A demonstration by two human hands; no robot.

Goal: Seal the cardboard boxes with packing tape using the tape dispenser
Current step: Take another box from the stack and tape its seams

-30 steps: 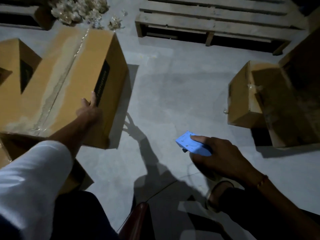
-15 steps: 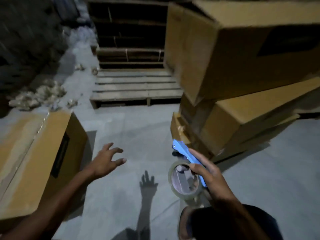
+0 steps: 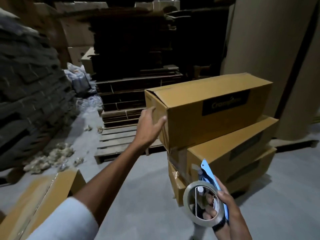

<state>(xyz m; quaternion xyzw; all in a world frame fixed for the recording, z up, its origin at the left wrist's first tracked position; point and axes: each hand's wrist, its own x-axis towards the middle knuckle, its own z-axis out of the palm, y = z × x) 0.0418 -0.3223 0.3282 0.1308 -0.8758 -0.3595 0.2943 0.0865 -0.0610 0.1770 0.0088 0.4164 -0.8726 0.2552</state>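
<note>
at the stack's near end your left hand [image 3: 149,129] lies spread against the top cardboard box [image 3: 207,108], likely to pull it down, while your right hand [image 3: 225,212] grips the blue tape dispenser [image 3: 210,177] low, ready for taping.

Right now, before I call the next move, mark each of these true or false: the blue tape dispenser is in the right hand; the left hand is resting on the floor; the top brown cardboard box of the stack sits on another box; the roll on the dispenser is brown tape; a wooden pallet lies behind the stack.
1. The blue tape dispenser is in the right hand: true.
2. The left hand is resting on the floor: false. It is raised, fingers spread, at the end face of the top brown cardboard box.
3. The top box sits on another box: true.
4. The roll is brown tape: false. It is clear.
5. A wooden pallet lies behind the stack: true.
</note>
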